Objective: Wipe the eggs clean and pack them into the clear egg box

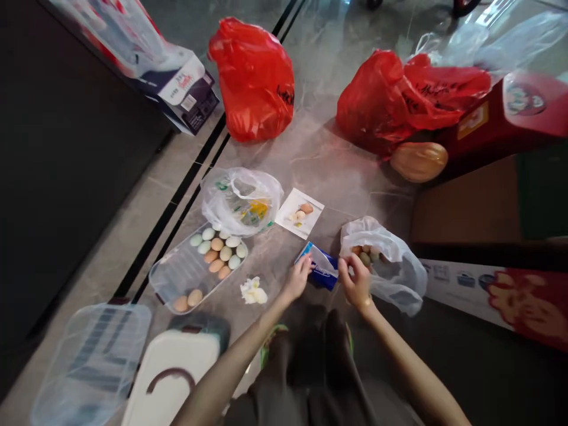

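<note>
A blue tissue pack (325, 280) lies on the floor in front of my feet. Over it a thin white tissue (320, 258) stretches between my two hands. My left hand (298, 278) is closed, its fingertips pinching the tissue's left end. My right hand (356, 280) pinches the right end, close to an open white plastic bag (402, 275) with several eggs (365, 258) inside. To the left, a clear egg box (171, 275) holds green, cream and brown eggs, most of them at its far end. A crumpled tissue (253, 291) sits beside this box.
Beyond the egg box are a clear plastic bag (222, 204) and a card picturing eggs (306, 226). Red bags (257, 89) stand farther back. At lower left lie a clear lid (93, 361) and a white-lidded container (171, 349). Cardboard boxes (465, 207) line the right.
</note>
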Demonstrator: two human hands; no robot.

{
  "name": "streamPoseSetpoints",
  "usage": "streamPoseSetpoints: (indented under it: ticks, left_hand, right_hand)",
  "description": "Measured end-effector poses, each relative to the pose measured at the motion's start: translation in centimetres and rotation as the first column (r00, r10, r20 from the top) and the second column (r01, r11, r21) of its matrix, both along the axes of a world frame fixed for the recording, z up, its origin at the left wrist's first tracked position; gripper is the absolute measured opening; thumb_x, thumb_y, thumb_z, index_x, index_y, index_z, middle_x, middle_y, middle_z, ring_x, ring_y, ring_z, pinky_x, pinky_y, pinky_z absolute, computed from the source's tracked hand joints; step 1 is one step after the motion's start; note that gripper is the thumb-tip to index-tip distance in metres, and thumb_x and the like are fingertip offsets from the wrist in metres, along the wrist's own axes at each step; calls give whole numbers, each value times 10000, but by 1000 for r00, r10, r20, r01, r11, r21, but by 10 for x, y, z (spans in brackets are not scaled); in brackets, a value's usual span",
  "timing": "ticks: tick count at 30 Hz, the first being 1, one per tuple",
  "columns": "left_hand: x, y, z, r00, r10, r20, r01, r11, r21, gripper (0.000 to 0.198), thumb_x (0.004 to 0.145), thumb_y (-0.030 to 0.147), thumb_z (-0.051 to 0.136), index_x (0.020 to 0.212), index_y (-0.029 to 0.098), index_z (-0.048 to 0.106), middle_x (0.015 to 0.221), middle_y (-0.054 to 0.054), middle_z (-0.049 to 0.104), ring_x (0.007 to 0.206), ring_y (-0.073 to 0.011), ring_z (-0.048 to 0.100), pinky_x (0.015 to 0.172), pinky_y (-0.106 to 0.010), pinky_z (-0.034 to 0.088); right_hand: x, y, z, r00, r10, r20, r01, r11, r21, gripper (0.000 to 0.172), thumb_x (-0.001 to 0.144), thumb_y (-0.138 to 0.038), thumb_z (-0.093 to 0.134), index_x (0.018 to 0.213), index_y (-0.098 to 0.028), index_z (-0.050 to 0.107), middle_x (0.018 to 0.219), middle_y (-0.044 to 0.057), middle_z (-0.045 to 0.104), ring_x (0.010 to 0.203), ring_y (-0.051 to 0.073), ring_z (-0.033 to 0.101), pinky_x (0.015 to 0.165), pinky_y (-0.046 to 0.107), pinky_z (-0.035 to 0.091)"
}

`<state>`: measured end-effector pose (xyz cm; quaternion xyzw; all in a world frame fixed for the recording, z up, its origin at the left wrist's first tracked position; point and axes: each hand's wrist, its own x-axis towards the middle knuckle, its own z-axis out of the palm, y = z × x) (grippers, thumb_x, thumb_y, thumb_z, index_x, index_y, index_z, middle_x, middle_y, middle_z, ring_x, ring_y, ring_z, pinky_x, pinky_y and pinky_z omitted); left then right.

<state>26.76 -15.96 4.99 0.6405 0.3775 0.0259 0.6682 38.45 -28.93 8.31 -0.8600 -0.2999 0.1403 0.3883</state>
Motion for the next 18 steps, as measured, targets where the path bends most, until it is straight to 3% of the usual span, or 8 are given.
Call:
streamPoseSetpoints:
  ticks: [1,3,6,9,12,14,17,18]
  left_hand:
    - [1,-9,-10,997,61,44,-55,990,-131,398,936,419,443,1192,172,622,1126,-136,691,960,-215,690,864,-368,547]
    - [-1,-25,-21,974,204,96,-166,938,-304,481,918,514,455,1217,165,599,1194,-149,658,1048,-228,666,922,-382,529]
    - [-8,-37,-24,919,381,101,-334,890,-310,519,874,577,513,1182,168,601,1241,-151,623,1115,-244,629,984,-398,494]
    - [-13,-41,-17,913,397,87,-339,861,-379,559,884,595,481,1274,201,549,1335,-130,574,1157,-248,610,994,-394,492]
    - [-11,-45,-3,918,386,94,-282,800,-530,631,890,630,432,1371,224,483,1406,-113,529,1181,-256,600,1008,-404,488]
    - [-10,-50,9,904,412,116,-270,759,-592,675,868,671,426,1343,201,519,1379,-122,556,1183,-276,596,1004,-424,487]
    - [-13,-58,24,904,406,135,-249,756,-606,694,842,705,410,1107,115,662,1133,-167,687,1092,-317,630,933,-455,514]
    - [-15,-60,27,908,398,127,-259,775,-577,645,844,678,435,1022,110,682,1045,-163,708,1056,-317,638,917,-452,516]
  right_hand:
    - [0,-2,-1,996,-23,87,18,998,58,192,942,-288,434,798,-202,529,754,34,551,723,168,503,721,299,434]
    - [4,-2,-6,976,69,205,-74,997,18,127,894,-327,543,868,-204,562,853,70,599,829,209,524,770,335,431]
    - [8,3,-12,944,203,259,-186,979,-90,151,888,-313,551,771,-218,551,807,72,609,803,220,516,758,351,413]
    - [-4,-3,3,958,124,259,-130,991,7,157,908,-250,511,756,-212,515,741,37,567,721,180,495,709,316,402]
    - [-27,-18,24,993,27,116,-50,980,194,171,908,-256,535,747,-211,494,624,-26,453,556,123,407,561,254,358]
    - [-45,-23,24,995,28,-101,-2,968,252,171,913,-319,545,780,-211,542,628,-23,477,547,123,427,538,248,367]
    - [-69,-12,-7,889,86,-450,41,963,266,356,928,-507,449,964,-207,638,771,51,622,696,201,568,620,309,464]
    - [-76,-6,-23,880,64,-470,71,962,263,445,938,-553,368,994,-206,641,769,69,632,702,226,577,622,339,475]
